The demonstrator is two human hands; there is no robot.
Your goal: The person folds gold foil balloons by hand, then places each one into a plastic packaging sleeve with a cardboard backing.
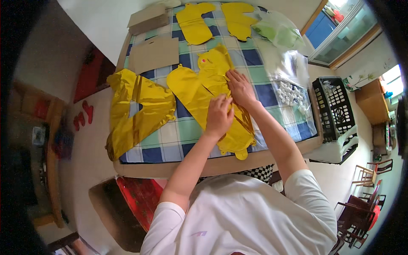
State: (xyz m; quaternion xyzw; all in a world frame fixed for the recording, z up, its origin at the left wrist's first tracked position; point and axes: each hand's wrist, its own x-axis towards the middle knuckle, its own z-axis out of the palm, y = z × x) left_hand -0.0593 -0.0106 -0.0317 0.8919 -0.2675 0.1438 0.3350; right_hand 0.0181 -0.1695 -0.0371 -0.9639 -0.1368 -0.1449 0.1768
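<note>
A flat gold foil balloon (193, 89), creased and partly folded, lies on the bed in front of me. My left hand (219, 115) rests on its middle, fingers slightly bent and apart, with the thumb toward the right. Just above and to the right, my right hand (241, 90) lies on the foil's right edge with its fingers stretched out. The foil beneath both palms is hidden. A small red spot shows near the balloon's far end. To the left spreads another gold foil balloon (148, 100), wrinkled and with a hole in it.
Two more flat foil balloons, one (193, 25) and another (239, 19), lie at the far side. Cardboard sheets (155, 55) sit at the left. Clear plastic bags (293, 68) and small white pieces (291, 93) lie at the right, beside a black plastic basket (335, 106).
</note>
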